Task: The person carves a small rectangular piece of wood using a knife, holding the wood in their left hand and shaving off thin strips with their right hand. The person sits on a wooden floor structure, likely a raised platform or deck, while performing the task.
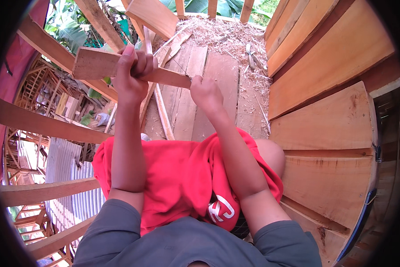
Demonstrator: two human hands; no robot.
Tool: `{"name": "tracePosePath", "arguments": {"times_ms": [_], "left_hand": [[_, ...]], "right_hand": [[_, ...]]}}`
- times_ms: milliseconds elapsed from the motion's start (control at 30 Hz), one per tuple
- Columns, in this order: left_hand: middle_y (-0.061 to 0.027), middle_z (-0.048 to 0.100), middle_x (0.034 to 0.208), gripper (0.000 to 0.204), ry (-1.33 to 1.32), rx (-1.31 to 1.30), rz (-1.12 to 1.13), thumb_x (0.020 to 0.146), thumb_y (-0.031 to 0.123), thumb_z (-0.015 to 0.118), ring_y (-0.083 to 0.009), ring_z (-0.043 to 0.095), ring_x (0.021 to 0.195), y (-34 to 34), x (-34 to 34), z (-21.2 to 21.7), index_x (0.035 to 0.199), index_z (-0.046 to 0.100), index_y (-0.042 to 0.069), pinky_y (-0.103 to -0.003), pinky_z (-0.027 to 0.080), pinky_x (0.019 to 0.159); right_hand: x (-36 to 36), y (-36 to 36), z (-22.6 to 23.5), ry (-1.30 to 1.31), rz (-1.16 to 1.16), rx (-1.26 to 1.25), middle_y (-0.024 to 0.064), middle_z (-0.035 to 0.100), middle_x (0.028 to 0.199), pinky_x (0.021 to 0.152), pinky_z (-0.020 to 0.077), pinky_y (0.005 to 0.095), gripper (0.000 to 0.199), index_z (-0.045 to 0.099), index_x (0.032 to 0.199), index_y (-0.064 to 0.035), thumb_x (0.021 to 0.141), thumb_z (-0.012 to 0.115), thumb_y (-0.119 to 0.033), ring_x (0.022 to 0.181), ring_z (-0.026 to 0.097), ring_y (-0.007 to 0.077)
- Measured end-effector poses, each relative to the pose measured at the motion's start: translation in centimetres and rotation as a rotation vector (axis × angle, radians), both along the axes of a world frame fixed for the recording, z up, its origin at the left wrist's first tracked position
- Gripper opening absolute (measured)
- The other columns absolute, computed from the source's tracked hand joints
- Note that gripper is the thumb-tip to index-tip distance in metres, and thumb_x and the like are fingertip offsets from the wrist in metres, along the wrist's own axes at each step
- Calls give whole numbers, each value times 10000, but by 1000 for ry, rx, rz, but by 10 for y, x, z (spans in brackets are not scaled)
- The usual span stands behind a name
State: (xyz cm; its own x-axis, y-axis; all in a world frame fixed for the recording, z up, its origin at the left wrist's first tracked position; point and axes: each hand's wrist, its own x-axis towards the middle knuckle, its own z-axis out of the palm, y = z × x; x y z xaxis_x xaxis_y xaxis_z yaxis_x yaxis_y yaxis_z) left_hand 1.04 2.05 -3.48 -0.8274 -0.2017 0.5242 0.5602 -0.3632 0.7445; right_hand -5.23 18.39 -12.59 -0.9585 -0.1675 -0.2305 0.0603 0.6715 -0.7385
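Note:
My left hand (132, 73) is wrapped round a short length of wood (95, 64), held up in front of me. Its broad end lies to the left of that hand and a narrower part runs to the right. At the narrow end my right hand (206, 92) is closed, thumb and fingers pressed together. Something small and dark shows between that hand and the wood's tip, but I cannot make out what it is. A red cloth (173, 171) with a white print covers my lap.
Wood shavings (231, 38) lie over the far plank floor (204, 109). A loose wooden strip (163, 113) rests in front of me. Slatted rails (53, 122) run along the left, with a corrugated metal sheet (73, 178) below. Planks (322, 127) line the right side.

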Motion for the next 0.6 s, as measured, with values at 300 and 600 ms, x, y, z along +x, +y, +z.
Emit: {"name": "tracePosePath", "arguments": {"times_ms": [300, 600], "left_hand": [[31, 224, 539, 395, 32, -109, -62, 960, 212, 503, -97, 204, 471, 39, 8, 9, 633, 300, 124, -283, 221, 491], [38, 212, 529, 392, 15, -21, -9, 950, 227, 516, -99, 209, 464, 32, 4, 11, 629, 311, 136, -284, 220, 488]], "right_hand": [[-9, 22, -24, 6, -17, -98, 354, 611, 1075, 1008, 413, 465, 614, 658, 1016, 103, 917, 290, -379, 1109, 574, 464], [-26, 24, -47, -206, -21, -182, 370, 590, 1101, 1010, 411, 452, 637, 630, 1044, 134, 909, 293, -389, 1125, 556, 477]]}}
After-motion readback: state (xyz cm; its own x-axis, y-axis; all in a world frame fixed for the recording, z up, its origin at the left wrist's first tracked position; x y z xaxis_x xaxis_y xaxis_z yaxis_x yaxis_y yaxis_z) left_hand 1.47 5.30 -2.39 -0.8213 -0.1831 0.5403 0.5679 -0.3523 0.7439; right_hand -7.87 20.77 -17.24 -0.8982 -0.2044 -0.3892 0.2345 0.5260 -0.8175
